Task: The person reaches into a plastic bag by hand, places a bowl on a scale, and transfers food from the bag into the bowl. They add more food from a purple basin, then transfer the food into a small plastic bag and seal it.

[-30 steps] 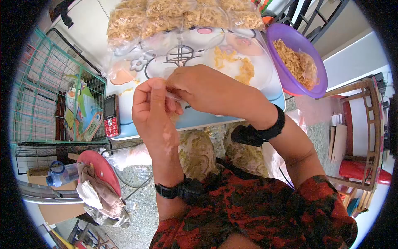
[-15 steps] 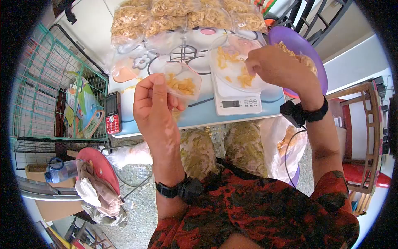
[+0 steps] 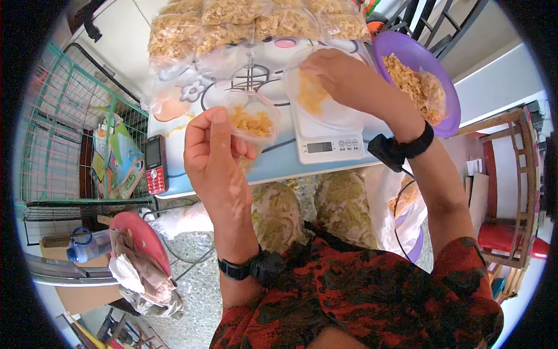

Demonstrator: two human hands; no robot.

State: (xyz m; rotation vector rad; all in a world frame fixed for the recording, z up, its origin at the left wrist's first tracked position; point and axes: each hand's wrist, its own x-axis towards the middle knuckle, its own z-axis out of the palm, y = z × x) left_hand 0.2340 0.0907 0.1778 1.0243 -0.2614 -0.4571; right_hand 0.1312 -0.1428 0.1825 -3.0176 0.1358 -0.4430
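Observation:
My left hand (image 3: 212, 157) is closed on the edge of a clear plastic bag (image 3: 253, 119), its thumb upright at the rim. Yellow-brown flat chips (image 3: 251, 122) lie inside the bag, whose mouth stands open. Over to the right, my right hand (image 3: 343, 75) reaches down into a clear shallow dish (image 3: 349, 119). That dish sits on a white digital scale (image 3: 331, 150) and holds more chips (image 3: 312, 96). My right fingertips are blurred and partly hidden at the chips, so their grip does not show.
Filled bags of chips (image 3: 232, 35) are stacked at the table's back. A purple bowl (image 3: 447, 84) with chips stands right of the scale. A red keypad phone (image 3: 156, 166) lies at the left table edge. Farther left are a green wire rack (image 3: 58, 128) and a red stool (image 3: 145, 232).
My right hand has moved left and away from me across the dish, uncovering more of the purple bowl. The chips in the dish now look smeared. My left hand keeps hold of the bag.

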